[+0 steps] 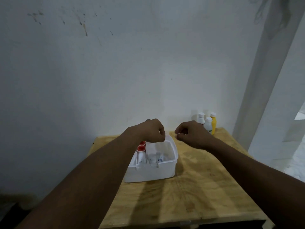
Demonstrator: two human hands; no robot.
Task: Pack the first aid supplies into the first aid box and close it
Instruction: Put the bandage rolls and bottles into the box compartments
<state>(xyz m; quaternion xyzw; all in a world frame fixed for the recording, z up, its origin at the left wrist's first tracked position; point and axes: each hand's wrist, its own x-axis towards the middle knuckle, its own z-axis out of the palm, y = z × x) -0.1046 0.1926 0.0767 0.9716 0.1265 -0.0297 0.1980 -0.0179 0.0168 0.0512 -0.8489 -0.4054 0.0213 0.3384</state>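
Note:
A white first aid box (166,171) stands open on the wooden table (198,187). Inside it lie two red-capped rolls (141,147), a white bottle (142,157) and small clear containers (156,157). My left hand (151,131) hovers over the box's far edge with fingers curled, and nothing shows in it. My right hand (191,133) hangs just right of the box, fingers curled loosely, with nothing visible in it. The box's lid is not in sight.
White bottles (204,120) and a yellow bottle (213,123) stand at the table's far right corner against the wall. A white pillar (264,80) rises to the right. The table's left edge runs close beside the box.

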